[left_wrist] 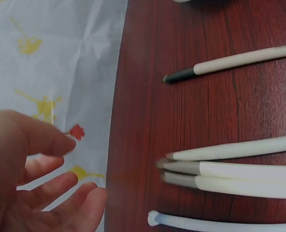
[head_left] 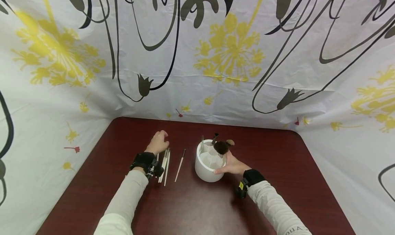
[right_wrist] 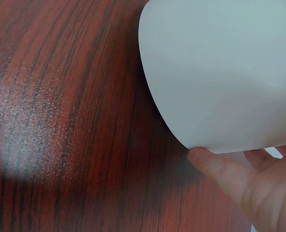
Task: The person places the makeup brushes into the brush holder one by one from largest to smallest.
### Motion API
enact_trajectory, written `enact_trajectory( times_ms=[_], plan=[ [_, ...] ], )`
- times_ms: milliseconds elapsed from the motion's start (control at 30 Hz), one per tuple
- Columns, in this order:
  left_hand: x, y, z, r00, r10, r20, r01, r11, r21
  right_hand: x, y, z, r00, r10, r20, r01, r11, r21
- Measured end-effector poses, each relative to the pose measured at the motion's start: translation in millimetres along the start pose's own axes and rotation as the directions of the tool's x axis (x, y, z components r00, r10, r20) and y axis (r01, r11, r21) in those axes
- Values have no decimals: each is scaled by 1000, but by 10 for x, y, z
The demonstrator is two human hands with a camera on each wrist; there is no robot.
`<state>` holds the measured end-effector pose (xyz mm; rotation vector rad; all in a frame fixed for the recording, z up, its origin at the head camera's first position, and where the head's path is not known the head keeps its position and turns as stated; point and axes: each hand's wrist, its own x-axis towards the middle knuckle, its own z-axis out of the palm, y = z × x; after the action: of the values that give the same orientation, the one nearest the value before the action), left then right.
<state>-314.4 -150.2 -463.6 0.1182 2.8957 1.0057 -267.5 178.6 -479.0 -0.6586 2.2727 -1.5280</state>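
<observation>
Fingers loosely bent and clasping nothing, the left hand (head_left: 157, 143) hovers at the tip end of a cluster of slim pale brushes (head_left: 164, 165) on the dark red table (head_left: 191, 211); from the left wrist view we see thumb and fingertips apart. In that same close view we make out two grey-collared brushes (left_wrist: 244, 179) lying side by side, a slimmer one just beside them, and a white stick (left_wrist: 225, 224) with a flared end a little apart, its kind too blurred for us to name. To the right, by itself, lies a dark-tipped brush (head_left: 180, 165). Next comes the white holder (head_left: 207, 173), upright on the table and divided inside into compartments, with a slim piece (head_left: 202, 143) standing at its left side and a full, dark brush head (head_left: 220, 147) rising at its right, near a tan one (head_left: 230, 142). At far right, the right hand (head_left: 234, 165) grasps the holder's side, thumb on the near face; we cannot tell exactly how the other fingers lie. We judge the step in hand to be gathering loose brushes into the holder, partly done. The next move, we think, calls for a clean pinch on one handle, with the holder braced.
</observation>
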Motion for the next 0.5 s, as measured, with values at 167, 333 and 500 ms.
enact_trajectory(
  times_ms=[167,333,500],
  plan=[
    [-17,-140,-21,999,-39,-13,39,999,3,48,201,-13,1000,27,6,-27,999,25],
    [-54,-287,-3,997,-77,-19,77,997,0,47,236,-12,999,38,17,-39,997,60],
    [-87,-391,37,994,-107,-16,108,994,21,42,231,-12,998,56,3,-56,996,64]
  ],
)
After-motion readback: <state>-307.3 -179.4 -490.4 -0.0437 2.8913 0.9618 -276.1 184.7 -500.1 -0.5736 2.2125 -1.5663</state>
